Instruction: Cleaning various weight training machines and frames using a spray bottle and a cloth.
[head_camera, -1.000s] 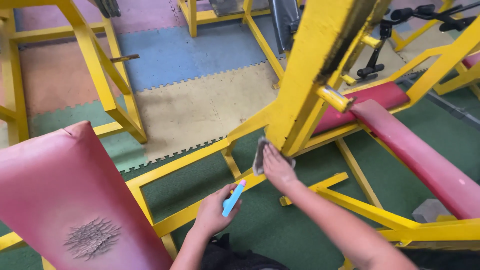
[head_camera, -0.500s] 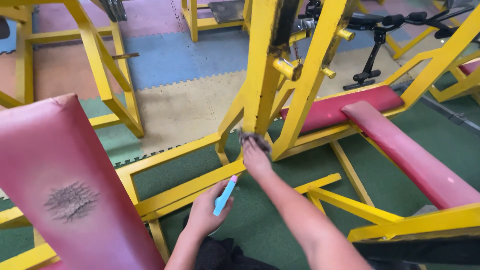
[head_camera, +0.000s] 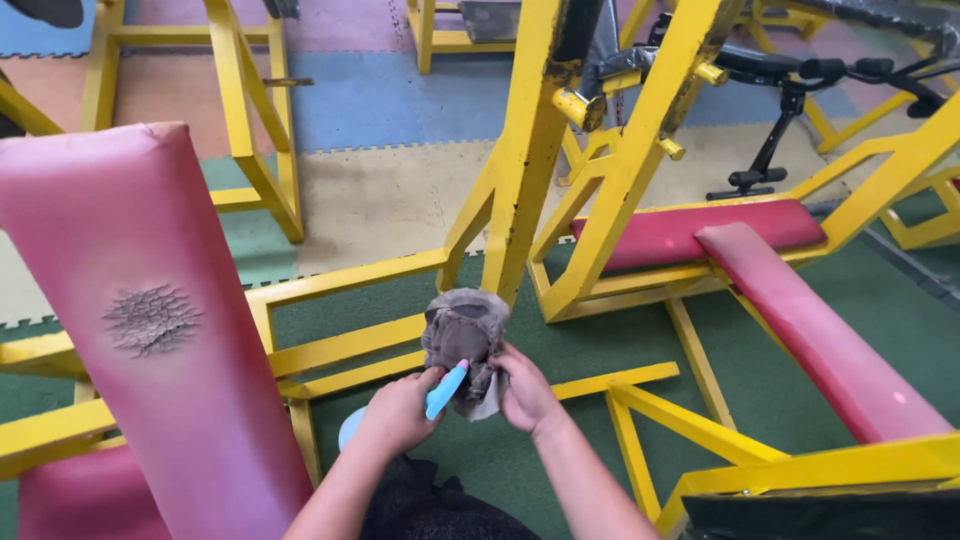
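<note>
A: Where does the view look from?

B: From the person's head, tilted down and forward. The left hand (head_camera: 400, 412) and right hand (head_camera: 525, 392) sit close, low in the middle of the picture.

A: And further out?

B: A pink pad (head_camera: 150, 320) stands near on the left, a yellow frame (head_camera: 525, 150) rises straight ahead, and the coloured floor mats (head_camera: 380, 100) lie far off along the top.

A: Any second view?

B: No, only this one.
</note>
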